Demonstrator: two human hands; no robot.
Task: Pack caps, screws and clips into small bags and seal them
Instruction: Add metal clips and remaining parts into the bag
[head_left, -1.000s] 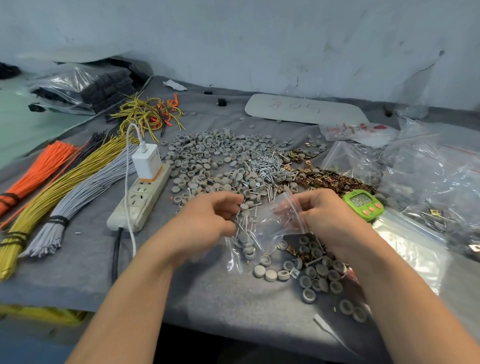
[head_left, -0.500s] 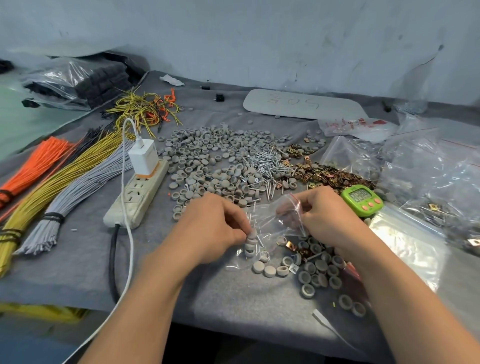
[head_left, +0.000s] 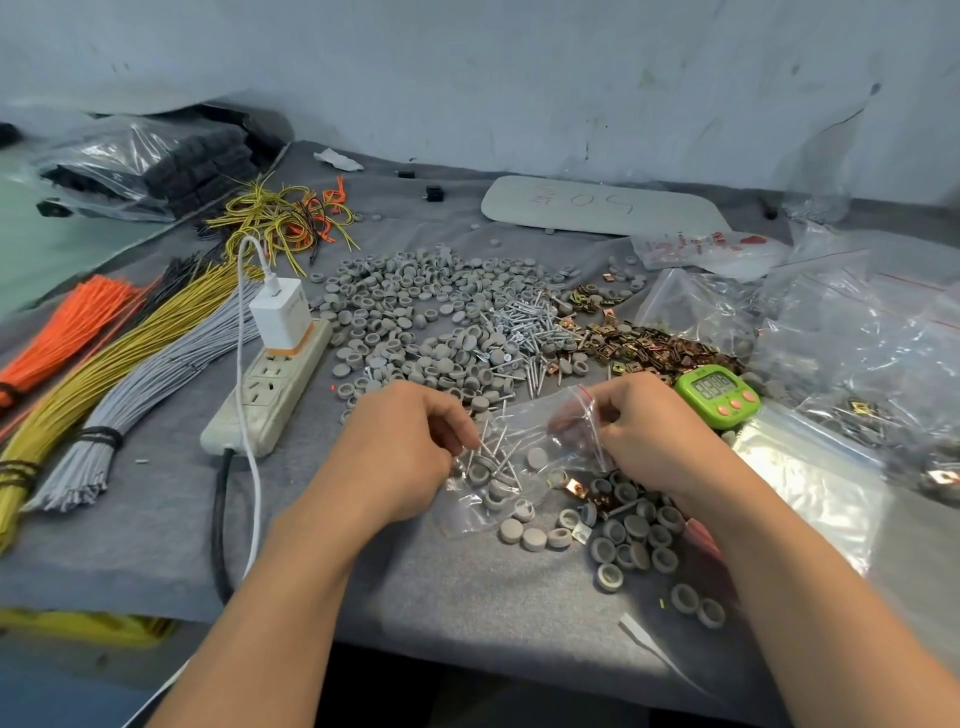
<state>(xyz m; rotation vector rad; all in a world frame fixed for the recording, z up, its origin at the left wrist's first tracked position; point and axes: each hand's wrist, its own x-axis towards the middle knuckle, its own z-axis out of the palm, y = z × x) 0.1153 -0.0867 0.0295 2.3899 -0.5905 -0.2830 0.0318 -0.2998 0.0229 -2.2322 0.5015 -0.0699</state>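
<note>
A small clear zip bag (head_left: 524, 457) with a red seal line lies on the grey felt between my hands, holding screws and a few grey caps. My left hand (head_left: 410, 447) pinches its left edge, fingers curled by the screws. My right hand (head_left: 644, 431) pinches the bag's open red-lined mouth. A heap of grey caps (head_left: 415, 317) spreads behind, with silver screws (head_left: 530, 332) and copper clips (head_left: 660, 348) to its right. More loose caps (head_left: 634, 535) and a clip (head_left: 575, 487) lie under my right wrist.
A white power strip (head_left: 270, 395) with a charger and cable lies left. Bundles of orange, yellow and grey wires (head_left: 104, 364) lie further left. A green timer (head_left: 719, 395) and clear bags (head_left: 852, 364) sit right. The table's front edge (head_left: 467, 654) is close.
The bag has come down from being held up to lying flatter on the felt. My left hand moved down and right onto its left edge; my right hand stayed at the mouth.
</note>
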